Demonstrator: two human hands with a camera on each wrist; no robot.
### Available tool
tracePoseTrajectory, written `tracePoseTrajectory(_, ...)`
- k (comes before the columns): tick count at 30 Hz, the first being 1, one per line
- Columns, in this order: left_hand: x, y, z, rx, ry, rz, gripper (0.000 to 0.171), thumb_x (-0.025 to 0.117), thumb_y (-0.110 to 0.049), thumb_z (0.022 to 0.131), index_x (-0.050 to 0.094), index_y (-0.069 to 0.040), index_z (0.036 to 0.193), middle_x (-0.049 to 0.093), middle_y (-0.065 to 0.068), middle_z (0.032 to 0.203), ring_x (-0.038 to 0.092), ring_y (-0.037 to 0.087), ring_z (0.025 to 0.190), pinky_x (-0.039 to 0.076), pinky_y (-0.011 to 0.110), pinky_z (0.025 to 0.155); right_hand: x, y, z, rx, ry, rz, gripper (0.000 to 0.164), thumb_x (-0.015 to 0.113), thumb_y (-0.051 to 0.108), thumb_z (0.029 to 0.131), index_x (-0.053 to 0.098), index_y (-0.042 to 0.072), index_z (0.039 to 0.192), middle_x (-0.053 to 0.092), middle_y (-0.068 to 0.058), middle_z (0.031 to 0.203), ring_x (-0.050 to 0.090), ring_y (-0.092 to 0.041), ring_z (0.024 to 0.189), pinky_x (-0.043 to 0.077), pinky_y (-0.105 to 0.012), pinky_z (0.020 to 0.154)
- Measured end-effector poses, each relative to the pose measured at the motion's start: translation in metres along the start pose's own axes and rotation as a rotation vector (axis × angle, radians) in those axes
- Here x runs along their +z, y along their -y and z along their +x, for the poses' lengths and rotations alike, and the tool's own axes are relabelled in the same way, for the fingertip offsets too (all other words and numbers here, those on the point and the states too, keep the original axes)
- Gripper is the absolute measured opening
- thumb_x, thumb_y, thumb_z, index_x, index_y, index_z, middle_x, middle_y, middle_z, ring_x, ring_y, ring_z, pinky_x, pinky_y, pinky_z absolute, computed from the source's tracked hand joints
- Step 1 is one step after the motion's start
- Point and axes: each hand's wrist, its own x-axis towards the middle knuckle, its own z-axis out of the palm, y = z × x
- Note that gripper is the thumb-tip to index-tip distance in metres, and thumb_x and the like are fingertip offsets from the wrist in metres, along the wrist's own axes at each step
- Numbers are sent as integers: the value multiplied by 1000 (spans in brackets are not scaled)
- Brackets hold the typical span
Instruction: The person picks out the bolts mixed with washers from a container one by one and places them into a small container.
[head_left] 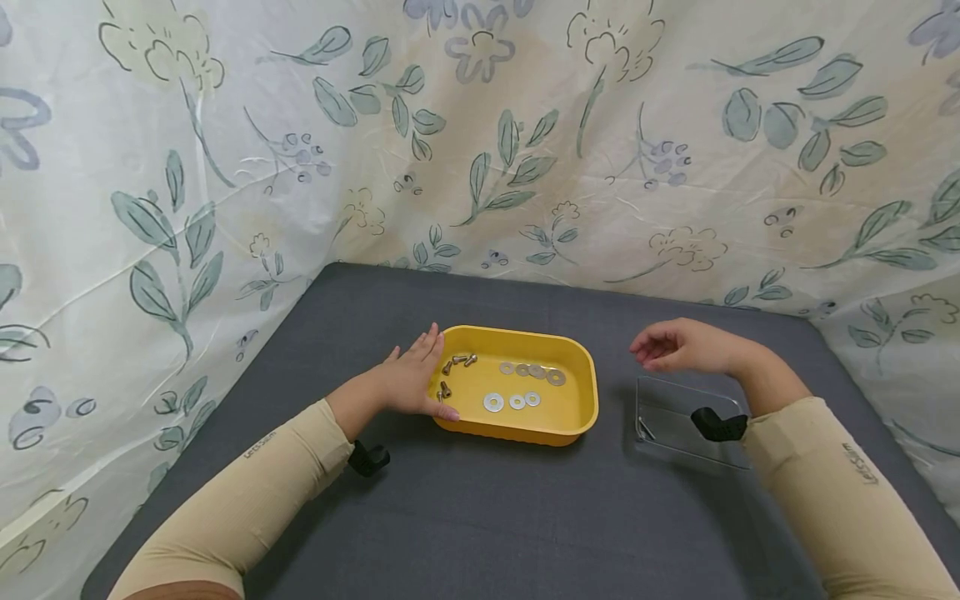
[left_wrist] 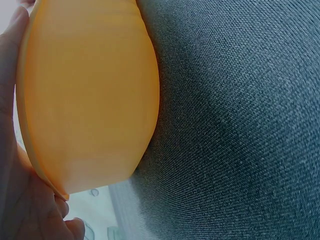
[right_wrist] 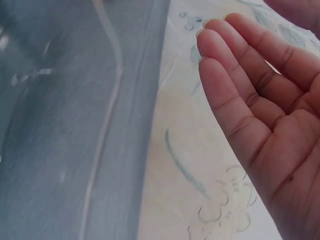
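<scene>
A yellow plastic tray (head_left: 517, 433) stands on the dark cloth. Several small screws (head_left: 471, 360) lie along its left side, and several flat metal washers (head_left: 492, 402) are spread over its middle and right. My left hand (head_left: 412, 375) rests against the tray's left end, thumb at the near corner and fingers along the rim; the left wrist view shows the tray's outer wall (left_wrist: 90, 100) beside it. My right hand (head_left: 693, 346) hovers above the far edge of a clear plastic box (head_left: 693, 455). Its fingers (right_wrist: 225, 90) are loosely bent, with nothing visible in them.
Inside the clear box, near its left side, lies a small slim metallic item (head_left: 645, 429), too small to name. The dark cloth (head_left: 480, 517) covers the table. A flowered curtain (head_left: 525, 208) hangs behind and at both sides.
</scene>
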Motion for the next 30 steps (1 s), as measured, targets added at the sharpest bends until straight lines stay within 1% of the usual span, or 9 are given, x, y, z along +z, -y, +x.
tracePoseTrajectory(4,1,1,-1,4,1,-3,133,49,-86,56,-9,-7,146,-23,8,149,-4,27,139,9,58,105,2,12,9,-18,1,-8,31,65,15,85,58,3,112,60,-11,104,57,-27,95,50,-28,77)
tracePoseTrajectory(8,1,2,-2,6,3,-7,134,48,-87,55,-8,-6,146,-23,8,149,-5,26,139,8,59,105,3,22,18,-34,-6,-21,30,65,14,85,58,3,112,61,-10,104,58,-26,95,50,-28,78)
tracePoseTrajectory(15,3,3,-2,4,2,-4,135,46,-89,53,-9,-7,146,-22,7,149,-5,26,139,8,58,106,7,35,35,-64,-18,-39,30,66,17,85,59,4,110,62,-9,101,58,-28,94,50,-34,80)
tracePoseTrajectory(20,5,4,-2,5,-2,4,137,45,-90,51,-9,-8,146,-22,6,149,-4,26,140,9,58,106,11,45,48,-62,-27,-64,28,65,18,86,59,6,111,61,-8,100,57,-28,93,49,-36,81)
tracePoseTrajectory(27,7,6,-3,12,-12,12,136,45,-90,52,-9,-8,146,-22,7,149,-3,26,140,9,58,106,17,60,66,-73,-41,-111,28,65,21,86,60,10,111,62,-5,103,58,-21,93,49,-33,82)
tracePoseTrajectory(30,7,7,-4,10,-8,14,136,44,-90,52,-10,-8,146,-23,6,149,-4,25,140,8,58,106,21,65,74,-93,-45,-104,26,65,22,86,61,11,110,62,-5,103,58,-21,93,49,-33,82)
